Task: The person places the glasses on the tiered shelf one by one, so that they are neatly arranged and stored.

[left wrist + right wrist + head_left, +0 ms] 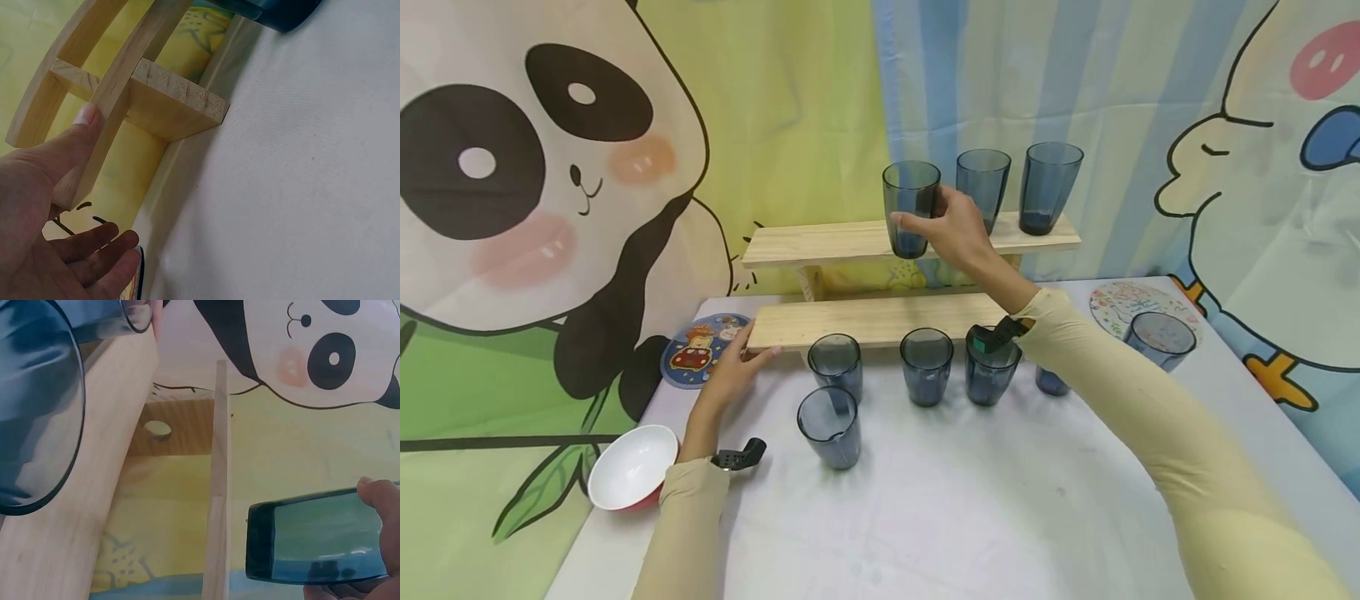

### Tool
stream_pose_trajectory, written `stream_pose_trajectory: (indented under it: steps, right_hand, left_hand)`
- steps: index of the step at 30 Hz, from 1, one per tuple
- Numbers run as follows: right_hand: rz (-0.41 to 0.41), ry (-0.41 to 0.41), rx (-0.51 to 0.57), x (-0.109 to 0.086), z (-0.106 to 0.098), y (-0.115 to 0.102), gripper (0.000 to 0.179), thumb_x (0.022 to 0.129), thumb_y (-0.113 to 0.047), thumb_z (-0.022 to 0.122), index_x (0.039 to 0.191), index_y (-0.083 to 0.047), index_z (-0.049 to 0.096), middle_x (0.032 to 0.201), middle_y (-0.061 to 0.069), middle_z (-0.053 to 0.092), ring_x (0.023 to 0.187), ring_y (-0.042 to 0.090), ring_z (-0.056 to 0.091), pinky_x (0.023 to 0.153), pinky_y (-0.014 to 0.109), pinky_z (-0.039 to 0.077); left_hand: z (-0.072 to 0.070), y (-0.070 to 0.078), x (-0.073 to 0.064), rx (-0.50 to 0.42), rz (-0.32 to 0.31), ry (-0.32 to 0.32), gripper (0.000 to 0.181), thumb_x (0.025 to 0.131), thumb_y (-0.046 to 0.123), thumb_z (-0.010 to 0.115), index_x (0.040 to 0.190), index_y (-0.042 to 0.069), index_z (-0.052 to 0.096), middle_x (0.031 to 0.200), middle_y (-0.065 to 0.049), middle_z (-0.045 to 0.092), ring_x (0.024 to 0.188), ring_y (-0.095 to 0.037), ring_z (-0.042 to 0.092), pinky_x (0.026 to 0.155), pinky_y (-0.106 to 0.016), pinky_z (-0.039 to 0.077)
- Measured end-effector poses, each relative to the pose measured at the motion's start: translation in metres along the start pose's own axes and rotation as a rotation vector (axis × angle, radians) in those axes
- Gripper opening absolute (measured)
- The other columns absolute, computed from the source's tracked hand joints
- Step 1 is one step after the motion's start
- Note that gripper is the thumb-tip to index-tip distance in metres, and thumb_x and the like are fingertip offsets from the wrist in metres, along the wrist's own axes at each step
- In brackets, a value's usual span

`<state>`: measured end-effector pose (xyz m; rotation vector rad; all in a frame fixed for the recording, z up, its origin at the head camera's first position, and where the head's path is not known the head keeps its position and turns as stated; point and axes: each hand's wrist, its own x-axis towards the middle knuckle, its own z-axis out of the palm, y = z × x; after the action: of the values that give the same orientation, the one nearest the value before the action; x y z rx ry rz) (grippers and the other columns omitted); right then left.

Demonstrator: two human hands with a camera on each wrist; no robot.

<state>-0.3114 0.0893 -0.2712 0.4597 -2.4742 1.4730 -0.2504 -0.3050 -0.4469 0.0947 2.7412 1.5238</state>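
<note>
In the head view my right hand (pixel 958 225) grips a blue-tinted drinking glass (pixel 904 196) upright at the upper board (pixel 820 243) of a two-tier wooden shelf. In the right wrist view a narrow gap shows between the held glass (pixel 312 540) and the board's edge (pixel 219 487). Two similar glasses, one of them (pixel 1051 187) at the right end, stand on the upper board. My left hand (pixel 730 375) holds the left end of the lower board (pixel 872 321). Its thumb presses the front edge (pixel 100 119); the index fingertip is hidden, the other fingers are off the wood.
Several more glasses stand on the white table before the shelf, the nearest glass (pixel 831 429) left of centre. Another glass (pixel 1161 337) is at the right by a patterned round mat (pixel 1120 300). A blue round mat (pixel 685 358) and white bowl (pixel 634 467) lie left.
</note>
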Motion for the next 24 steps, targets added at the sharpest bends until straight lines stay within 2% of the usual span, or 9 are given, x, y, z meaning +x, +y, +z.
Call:
stream_pose_trajectory:
  steps: [3, 6, 7, 10, 12, 14, 17, 24]
  right_hand:
    - [0.030, 0.017, -0.006, 0.008, 0.003, 0.002, 0.044, 0.095, -0.050, 0.077, 0.098, -0.012, 0.054, 0.086, 0.006, 0.049, 0.076, 0.024, 0.045, 0.067, 0.037, 0.037]
    - [0.074, 0.031, -0.017, 0.016, 0.007, 0.002, 0.047, 0.095, -0.051, 0.077, 0.108, -0.011, 0.057, 0.094, 0.008, 0.054, 0.084, 0.026, 0.051, 0.071, 0.038, 0.041]
    - [0.088, 0.033, -0.020, 0.019, 0.008, 0.003, 0.050, 0.095, -0.051, 0.076, 0.113, -0.009, 0.058, 0.100, 0.010, 0.056, 0.089, 0.028, 0.054, 0.074, 0.040, 0.042]
    - [0.140, 0.038, -0.033, 0.027, 0.012, 0.005, 0.071, 0.094, -0.053, 0.077, 0.143, -0.006, 0.055, 0.135, 0.014, 0.061, 0.123, 0.029, 0.059, 0.096, 0.040, 0.052]
    - [0.168, 0.031, -0.035, 0.031, 0.015, 0.007, 0.085, 0.095, -0.052, 0.076, 0.158, -0.005, 0.043, 0.156, 0.015, 0.052, 0.141, 0.030, 0.051, 0.111, 0.042, 0.049]
    - [0.193, 0.032, -0.034, 0.035, 0.017, 0.009, 0.097, 0.095, -0.054, 0.075, 0.166, -0.007, 0.030, 0.168, 0.012, 0.040, 0.153, 0.029, 0.040, 0.120, 0.043, 0.043]
    - [0.205, 0.038, -0.017, 0.039, 0.019, 0.010, 0.099, 0.095, -0.054, 0.075, 0.168, -0.007, 0.026, 0.171, 0.011, 0.035, 0.156, 0.028, 0.036, 0.122, 0.043, 0.041]
    - [0.208, 0.048, -0.019, 0.043, 0.020, 0.010, 0.099, 0.095, -0.054, 0.075, 0.168, -0.008, 0.026, 0.171, 0.011, 0.035, 0.156, 0.027, 0.035, 0.123, 0.042, 0.039]
  left_hand:
    - [0.001, -0.008, 0.004, 0.015, 0.008, 0.007, 0.093, 0.103, 0.037, 0.070, 0.171, 0.011, 0.011, 0.174, -0.023, 0.018, 0.158, -0.046, 0.024, 0.129, -0.058, 0.020]
    - [0.000, -0.008, 0.004, 0.010, 0.009, 0.013, 0.093, 0.103, 0.037, 0.070, 0.171, 0.010, 0.012, 0.174, -0.023, 0.018, 0.158, -0.046, 0.023, 0.129, -0.058, 0.019]
    - [0.000, -0.008, 0.004, 0.011, 0.009, 0.014, 0.093, 0.103, 0.036, 0.070, 0.171, 0.010, 0.012, 0.174, -0.024, 0.018, 0.158, -0.046, 0.022, 0.129, -0.059, 0.019]
    - [0.000, -0.009, 0.004, 0.014, 0.005, 0.022, 0.092, 0.103, 0.036, 0.070, 0.171, 0.009, 0.013, 0.174, -0.023, 0.018, 0.159, -0.046, 0.021, 0.130, -0.059, 0.017]
    - [0.001, -0.009, 0.003, 0.018, 0.005, 0.020, 0.092, 0.103, 0.035, 0.070, 0.171, 0.010, 0.012, 0.174, -0.024, 0.018, 0.159, -0.046, 0.022, 0.130, -0.059, 0.018]
    - [0.001, -0.009, 0.003, 0.021, 0.004, 0.018, 0.092, 0.103, 0.035, 0.070, 0.171, 0.010, 0.012, 0.174, -0.024, 0.018, 0.158, -0.046, 0.022, 0.129, -0.058, 0.019]
    - [0.001, -0.010, 0.003, 0.018, 0.007, 0.017, 0.092, 0.104, 0.036, 0.069, 0.171, 0.010, 0.012, 0.174, -0.024, 0.018, 0.158, -0.047, 0.023, 0.129, -0.059, 0.020]
    - [0.001, -0.009, 0.005, 0.017, -0.004, 0.012, 0.094, 0.103, 0.038, 0.070, 0.171, 0.011, 0.011, 0.174, -0.023, 0.017, 0.159, -0.046, 0.022, 0.129, -0.058, 0.019]
